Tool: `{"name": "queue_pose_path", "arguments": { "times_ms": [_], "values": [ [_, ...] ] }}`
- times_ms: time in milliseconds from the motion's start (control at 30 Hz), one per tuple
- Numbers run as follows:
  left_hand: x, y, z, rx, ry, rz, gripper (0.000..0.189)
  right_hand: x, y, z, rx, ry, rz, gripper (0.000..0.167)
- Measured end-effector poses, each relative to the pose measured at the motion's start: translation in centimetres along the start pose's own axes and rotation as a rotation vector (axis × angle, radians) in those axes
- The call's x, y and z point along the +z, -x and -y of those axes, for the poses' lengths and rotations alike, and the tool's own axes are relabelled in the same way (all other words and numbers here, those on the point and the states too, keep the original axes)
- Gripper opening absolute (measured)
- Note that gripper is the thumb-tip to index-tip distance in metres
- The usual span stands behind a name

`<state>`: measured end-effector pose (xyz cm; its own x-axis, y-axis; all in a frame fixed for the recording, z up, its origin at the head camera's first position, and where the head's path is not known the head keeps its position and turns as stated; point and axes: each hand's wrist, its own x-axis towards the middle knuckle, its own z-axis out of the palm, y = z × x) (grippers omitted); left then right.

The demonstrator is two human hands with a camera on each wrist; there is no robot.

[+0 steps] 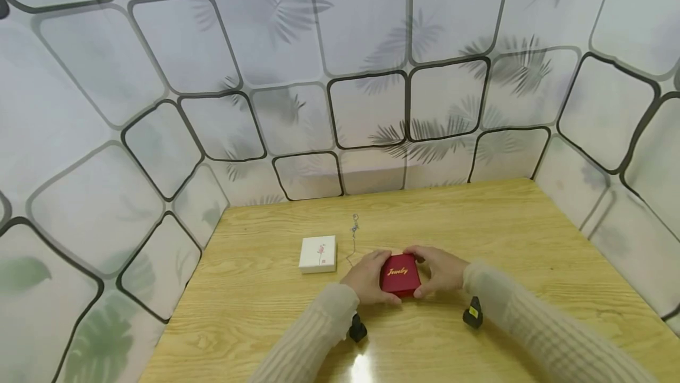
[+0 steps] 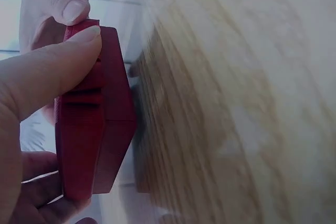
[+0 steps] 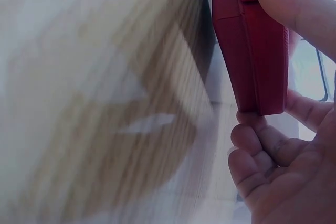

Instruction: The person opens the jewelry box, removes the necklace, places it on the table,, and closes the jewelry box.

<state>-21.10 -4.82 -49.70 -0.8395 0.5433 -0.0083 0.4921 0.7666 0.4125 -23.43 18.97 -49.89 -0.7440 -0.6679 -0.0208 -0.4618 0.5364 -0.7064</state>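
Note:
A small red jewelry box [image 1: 399,280] with gold "Jewelry" lettering on its lid is between both hands, its lid down. My left hand [image 1: 368,280] grips its left side, thumb along the near face by a small red bow [image 2: 84,96]. From the other side my right hand [image 1: 442,269] holds it, thumb on the near face, fingers at the side and far edge. The wrist views show the box's red side wall [image 3: 249,66] close above the wood, and whether it touches is unclear. Just beyond the left hand lies a thin silver chain [image 1: 354,234], its near end partly hidden.
A white square box [image 1: 317,254] with a pink flower print stands left of the hands. All this is on a wood-grain table [image 1: 255,312]. Patterned cloth walls [image 1: 366,111] enclose its back and sides.

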Motion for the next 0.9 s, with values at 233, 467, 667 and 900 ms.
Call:
{"name": "queue_pose_path", "arguments": {
  "times_ms": [233,467,667,900],
  "values": [
    [-0.2,1.0,-0.1,0.024,-0.037,0.011,0.113,0.7,0.6,1.2,0.002,-0.027,0.001,0.089],
    [-0.4,2.1,-0.2,0.016,-0.053,0.032,0.109,1.6,0.9,1.8,-0.009,-0.033,0.006,0.091],
    [-0.5,2.8,-0.2,0.027,-0.054,0.036,0.105,2.3,1.2,2.2,0.016,-0.029,0.011,0.093],
    [-0.5,3.4,-0.2,0.036,-0.039,0.041,0.103,3.1,1.6,2.5,0.015,-0.028,0.007,0.097]
  ]
}}
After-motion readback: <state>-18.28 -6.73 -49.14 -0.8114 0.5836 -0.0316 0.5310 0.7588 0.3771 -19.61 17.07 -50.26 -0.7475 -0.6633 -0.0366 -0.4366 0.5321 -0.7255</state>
